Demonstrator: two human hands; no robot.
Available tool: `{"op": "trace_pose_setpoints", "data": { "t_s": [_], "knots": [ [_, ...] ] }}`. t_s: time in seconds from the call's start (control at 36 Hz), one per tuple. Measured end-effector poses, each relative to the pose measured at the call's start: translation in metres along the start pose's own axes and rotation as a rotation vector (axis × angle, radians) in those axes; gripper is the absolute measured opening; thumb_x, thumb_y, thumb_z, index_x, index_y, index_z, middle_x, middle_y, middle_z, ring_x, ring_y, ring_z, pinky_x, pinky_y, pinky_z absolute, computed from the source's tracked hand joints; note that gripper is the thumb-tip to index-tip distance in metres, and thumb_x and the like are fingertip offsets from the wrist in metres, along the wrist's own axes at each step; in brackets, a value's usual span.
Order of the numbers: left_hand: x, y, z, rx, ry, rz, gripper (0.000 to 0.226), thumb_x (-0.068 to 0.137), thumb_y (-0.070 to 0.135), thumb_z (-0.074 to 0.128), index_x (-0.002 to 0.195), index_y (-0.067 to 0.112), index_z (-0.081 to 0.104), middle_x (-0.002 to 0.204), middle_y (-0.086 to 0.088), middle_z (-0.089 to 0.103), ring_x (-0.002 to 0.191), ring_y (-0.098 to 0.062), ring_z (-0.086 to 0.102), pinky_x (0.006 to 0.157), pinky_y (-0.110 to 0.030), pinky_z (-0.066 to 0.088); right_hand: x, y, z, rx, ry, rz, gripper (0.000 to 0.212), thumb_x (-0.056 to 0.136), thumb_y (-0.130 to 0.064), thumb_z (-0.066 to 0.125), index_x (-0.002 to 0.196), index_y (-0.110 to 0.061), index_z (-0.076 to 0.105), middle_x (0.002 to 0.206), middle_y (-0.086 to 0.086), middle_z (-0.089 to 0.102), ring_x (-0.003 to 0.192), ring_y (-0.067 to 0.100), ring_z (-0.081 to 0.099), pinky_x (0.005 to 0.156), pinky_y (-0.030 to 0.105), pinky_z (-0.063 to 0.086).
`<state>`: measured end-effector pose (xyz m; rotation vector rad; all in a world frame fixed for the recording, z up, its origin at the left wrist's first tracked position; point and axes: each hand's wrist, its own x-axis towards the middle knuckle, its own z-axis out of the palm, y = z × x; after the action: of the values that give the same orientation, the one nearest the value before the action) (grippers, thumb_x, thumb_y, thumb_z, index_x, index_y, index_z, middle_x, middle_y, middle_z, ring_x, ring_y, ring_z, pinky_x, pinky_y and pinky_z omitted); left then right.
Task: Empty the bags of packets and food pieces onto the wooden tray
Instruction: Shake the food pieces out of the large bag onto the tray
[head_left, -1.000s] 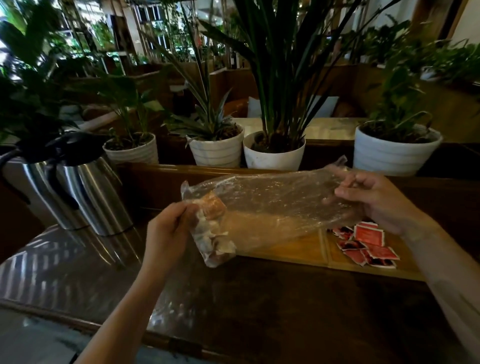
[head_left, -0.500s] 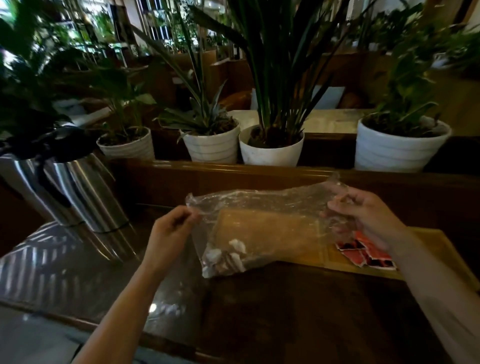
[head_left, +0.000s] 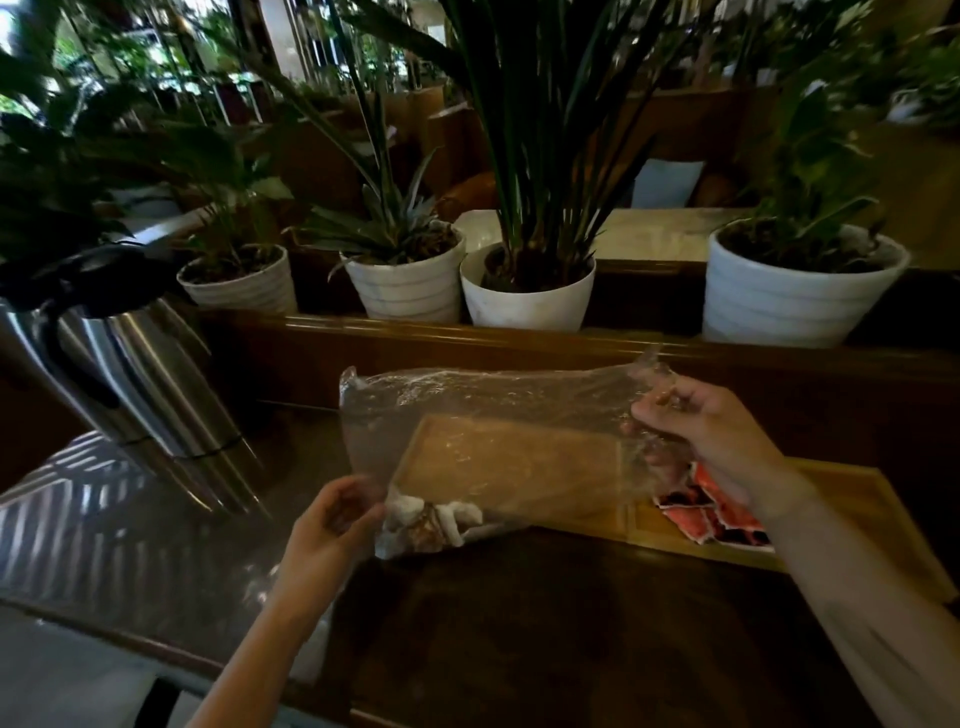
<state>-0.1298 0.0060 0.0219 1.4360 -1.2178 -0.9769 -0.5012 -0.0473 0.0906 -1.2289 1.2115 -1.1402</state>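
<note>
A clear plastic bag (head_left: 493, 410) is stretched between my two hands above the wooden tray (head_left: 857, 499). My left hand (head_left: 332, 525) pinches the bag's lower left corner. My right hand (head_left: 711, 431) grips its upper right end. Several white and brown food pieces (head_left: 431, 519) sit bunched in the bag's lower left corner, near my left hand. The tray's left compartment shows through the plastic. Several red packets (head_left: 696, 514) lie in the tray's right compartment, partly under my right wrist.
The tray lies on a dark wooden counter (head_left: 519, 623). Two steel thermos jugs (head_left: 130, 364) stand at the left. A raised wooden ledge behind the tray carries several white plant pots (head_left: 524, 296) with tall leaves.
The bag has sunk lower and tilted, my left hand dropping toward the counter. The food pieces stay bunched at the bag's lower left corner. My right hand keeps the other end raised.
</note>
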Motion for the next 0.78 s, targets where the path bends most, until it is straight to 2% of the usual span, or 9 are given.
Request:
{"op": "trace_pose_setpoints", "data": {
  "t_s": [0.11,0.19,0.25,0.33,0.42,0.53,0.64,0.69,0.78],
  "knots": [
    [0.000,-0.004,0.008,0.126,0.013,0.006,0.016,0.087,0.014,0.067,0.098,0.026,0.071,0.094,0.006,0.075,0.085,-0.012,0.071,0.075,-0.030,0.057,0.001,-0.004,-0.009,-0.054,-0.002,-0.008,0.020,0.076,-0.022,0.074,0.093,-0.012,0.073,0.139,-0.008,0.054,0.099,0.021,0.070,0.068,0.033,0.058],
    [-0.001,-0.002,0.011,0.122,0.057,0.015,0.016,0.087,0.009,0.067,0.094,0.022,0.072,0.091,0.006,0.075,0.080,-0.010,0.072,0.066,-0.024,0.058,0.001,-0.005,-0.012,-0.075,-0.016,0.000,0.021,0.078,-0.015,0.073,0.100,-0.013,0.071,0.134,0.007,0.059,0.087,0.019,0.072,0.059,0.026,0.057],
    [-0.002,0.001,0.008,0.088,0.088,0.010,0.016,0.086,0.006,0.067,0.091,0.020,0.073,0.089,0.006,0.076,0.078,-0.009,0.072,0.061,-0.018,0.057,0.001,-0.006,-0.011,-0.050,-0.019,0.000,0.018,0.079,-0.012,0.072,0.097,-0.014,0.072,0.130,0.007,0.061,0.083,0.016,0.072,0.054,0.024,0.056],
    [0.001,0.005,-0.001,0.042,0.124,-0.029,0.015,0.084,0.007,0.069,0.086,0.021,0.073,0.087,-0.001,0.075,0.076,-0.011,0.071,0.065,-0.022,0.054,0.002,-0.007,-0.009,-0.064,-0.014,0.017,0.012,0.080,-0.011,0.072,0.092,-0.014,0.072,0.121,0.006,0.066,0.076,0.013,0.073,0.052,0.026,0.055],
    [0.012,0.016,-0.011,-0.034,0.134,-0.048,0.009,0.083,0.007,0.069,0.087,0.015,0.072,0.087,-0.008,0.073,0.077,-0.017,0.069,0.069,-0.028,0.054,0.007,-0.010,-0.006,-0.107,0.025,0.034,0.012,0.081,-0.011,0.072,0.092,-0.013,0.072,0.113,0.008,0.069,0.088,0.021,0.073,0.055,0.029,0.058],
    [0.032,0.037,-0.022,0.012,0.057,-0.020,0.008,0.086,0.010,0.066,0.093,0.011,0.070,0.087,-0.007,0.073,0.076,-0.018,0.070,0.065,-0.027,0.057,0.013,-0.013,0.002,-0.130,0.093,0.060,0.013,0.083,-0.011,0.071,0.097,-0.012,0.071,0.104,0.012,0.072,0.092,0.023,0.072,0.065,0.037,0.061],
    [0.057,0.053,-0.048,0.155,-0.029,0.077,0.010,0.087,0.012,0.065,0.090,0.020,0.071,0.080,0.009,0.075,0.066,-0.001,0.069,0.058,-0.018,0.056,0.018,-0.005,0.025,-0.121,0.152,0.117,0.016,0.085,-0.010,0.069,0.102,-0.010,0.069,0.103,0.012,0.071,0.088,0.021,0.073,0.057,0.027,0.057],
    [0.073,0.065,-0.064,0.219,-0.078,0.132,0.015,0.089,0.015,0.063,0.088,0.027,0.071,0.084,0.015,0.074,0.070,0.002,0.069,0.065,-0.020,0.053,0.023,-0.002,0.038,-0.104,0.189,0.136,0.016,0.085,-0.010,0.068,0.101,-0.010,0.070,0.104,0.012,0.071,0.089,0.022,0.073,0.056,0.027,0.056],
    [0.097,0.084,-0.083,0.223,-0.132,0.192,0.025,0.091,0.014,0.061,0.084,0.034,0.073,0.083,0.015,0.075,0.073,0.001,0.070,0.063,-0.018,0.053,0.030,-0.004,0.056,-0.078,0.236,0.149,0.015,0.086,-0.010,0.068,0.101,-0.009,0.070,0.103,0.013,0.072,0.089,0.023,0.072,0.058,0.028,0.056]
  ]
}}
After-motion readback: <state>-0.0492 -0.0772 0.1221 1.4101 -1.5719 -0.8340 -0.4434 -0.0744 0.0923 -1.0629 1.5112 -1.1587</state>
